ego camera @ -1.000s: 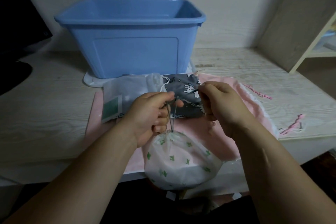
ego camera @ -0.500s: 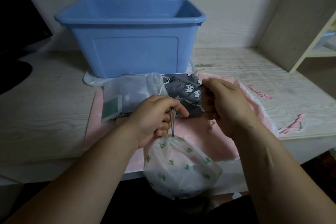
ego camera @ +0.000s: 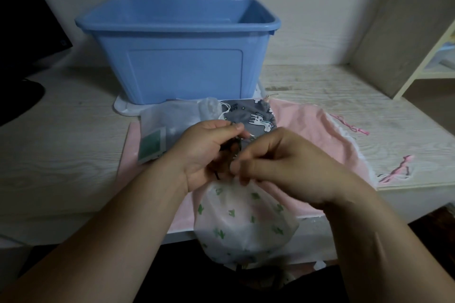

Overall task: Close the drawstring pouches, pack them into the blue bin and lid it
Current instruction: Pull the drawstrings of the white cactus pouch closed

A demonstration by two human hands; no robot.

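Note:
A white pouch with green cactus prints hangs at the table's front edge, its neck gathered tight. My left hand grips its dark drawstring just above the neck. My right hand pinches the cord and the gathered neck from the right. Behind my hands lie a grey unicorn-print pouch, a translucent white pouch with a green label, and a large pink pouch spread flat under them. The blue bin stands open at the back on its white lid.
A dark monitor and its base stand at the far left. Pink drawstring ends trail on the table at the right. A cream shelf unit stands at the far right. A wall runs close behind the bin.
My right hand has come down and left from above the grey pouch to the cactus pouch's neck, meeting my left hand. The pouch hangs a little lower.

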